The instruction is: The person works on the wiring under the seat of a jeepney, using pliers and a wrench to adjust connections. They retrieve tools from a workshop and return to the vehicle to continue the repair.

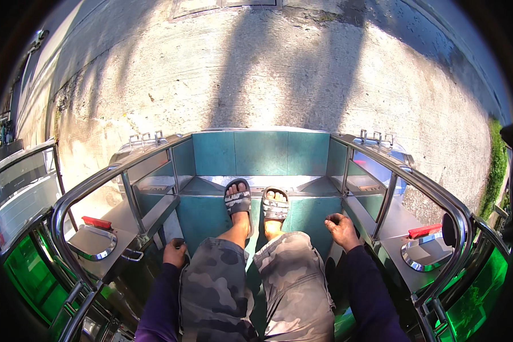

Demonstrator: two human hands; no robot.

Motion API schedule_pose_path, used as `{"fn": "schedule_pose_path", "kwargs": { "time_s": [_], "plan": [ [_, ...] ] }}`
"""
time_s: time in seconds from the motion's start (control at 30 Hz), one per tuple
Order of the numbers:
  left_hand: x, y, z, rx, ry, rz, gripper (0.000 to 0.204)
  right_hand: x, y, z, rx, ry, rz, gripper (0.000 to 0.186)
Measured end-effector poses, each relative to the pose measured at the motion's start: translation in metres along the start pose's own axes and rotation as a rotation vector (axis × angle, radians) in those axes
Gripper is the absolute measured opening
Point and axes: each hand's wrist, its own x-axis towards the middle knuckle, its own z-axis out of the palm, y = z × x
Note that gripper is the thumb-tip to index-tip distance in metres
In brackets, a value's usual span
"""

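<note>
My left hand (175,252) is curled closed beside my left thigh, near a steel side ledge (125,216); whatever its fingers may hold is hidden. My right hand (340,231) hangs beside my right knee with fingers loosely curled together and nothing seen in them. My legs, in grey camouflage shorts (290,285), stretch forward over a teal floor (202,222), with feet in striped sandals (236,199). Dark purple sleeves cover my forearms.
Tubular steel rails (427,185) frame both sides, with red-topped fittings (424,231) on the ledges and green panels (28,268) outward. A teal front wall (259,153) stands ahead. Beyond lies shadow-striped concrete (285,68), with grass (492,165) at the far right.
</note>
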Motion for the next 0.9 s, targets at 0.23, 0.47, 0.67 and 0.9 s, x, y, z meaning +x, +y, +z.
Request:
{"fn": "schedule_pose_path", "kwargs": {
  "time_s": [0.23,0.47,0.67,0.9],
  "plan": [
    [0.036,0.093,-0.051,0.035,-0.097,0.063,0.039,0.087,-0.079,-0.055,0.015,0.095,-0.029,0.029],
    [0.238,0.201,-0.029,0.126,-0.171,0.075,0.036,0.256,-0.08,-0.083,-0.079,0.198,-0.18,0.037],
    [0.37,0.364,-0.029,-0.006,-0.092,0.29,0.039,0.343,-0.09,-0.125,0.022,0.403,0.092,0.042],
    [0.539,0.549,-0.001,-0.392,0.064,0.278,0.025,0.489,-0.098,-0.218,0.001,0.184,0.043,0.038]
  ]
}}
